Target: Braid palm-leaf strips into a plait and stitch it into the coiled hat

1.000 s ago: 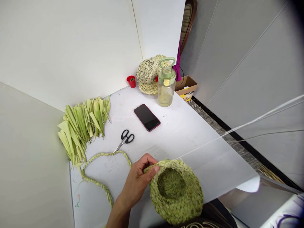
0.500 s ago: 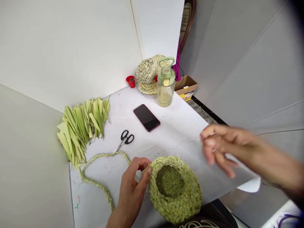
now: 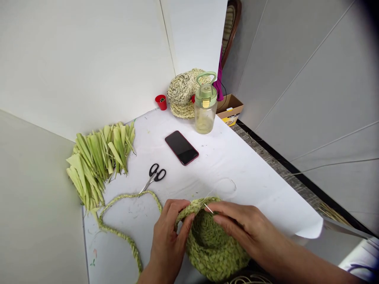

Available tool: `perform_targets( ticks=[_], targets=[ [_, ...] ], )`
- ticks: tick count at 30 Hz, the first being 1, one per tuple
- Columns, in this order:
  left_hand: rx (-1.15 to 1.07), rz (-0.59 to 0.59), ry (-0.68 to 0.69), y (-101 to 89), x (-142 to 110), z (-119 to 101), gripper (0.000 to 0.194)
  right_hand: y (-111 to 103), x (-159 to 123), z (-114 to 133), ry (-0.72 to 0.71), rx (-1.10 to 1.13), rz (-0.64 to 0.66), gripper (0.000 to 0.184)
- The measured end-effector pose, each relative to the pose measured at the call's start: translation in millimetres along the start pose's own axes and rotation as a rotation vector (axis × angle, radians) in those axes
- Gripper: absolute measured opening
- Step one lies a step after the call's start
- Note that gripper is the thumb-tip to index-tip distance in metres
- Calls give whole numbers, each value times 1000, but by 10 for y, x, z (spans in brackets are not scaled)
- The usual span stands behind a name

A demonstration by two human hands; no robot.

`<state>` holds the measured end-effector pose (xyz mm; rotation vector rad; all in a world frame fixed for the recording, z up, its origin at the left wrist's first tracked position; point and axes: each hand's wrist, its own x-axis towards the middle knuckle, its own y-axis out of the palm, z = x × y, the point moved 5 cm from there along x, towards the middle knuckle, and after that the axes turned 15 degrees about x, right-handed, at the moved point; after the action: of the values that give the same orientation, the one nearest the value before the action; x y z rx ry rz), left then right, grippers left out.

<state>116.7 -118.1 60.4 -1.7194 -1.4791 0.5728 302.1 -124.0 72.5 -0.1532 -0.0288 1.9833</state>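
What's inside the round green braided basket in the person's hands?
Only its coiled green braid shows inside the round green braided basket; the right hand covers much of the opening, hiding the rest.

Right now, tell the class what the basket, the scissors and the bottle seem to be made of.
The basket looks like dried leaf strips, matt green, plaited and coiled, perhaps palm. The scissors seem to have shiny steel blades and black plastic handles. The bottle is glossy and see-through, plastic or glass, cannot tell which, under a green plastic cap.
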Motion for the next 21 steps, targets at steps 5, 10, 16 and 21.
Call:
perform_targets(
  ticks=[5,10,16,21],
  targets=[
    [0,-14,11,6,4,-11,15,130,13,-72,54,-89,58,17],
    [15,-10,43,12,-21,-11,17,195,54,-168,53,-146,68,20],
    [21,-43,72,10,-22,-30,19,188,59,-159,52,-161,77,20],
    [37,-67,77,-9,-10,-50,18,205,83,-151,49,-166,58,20]
  ],
)
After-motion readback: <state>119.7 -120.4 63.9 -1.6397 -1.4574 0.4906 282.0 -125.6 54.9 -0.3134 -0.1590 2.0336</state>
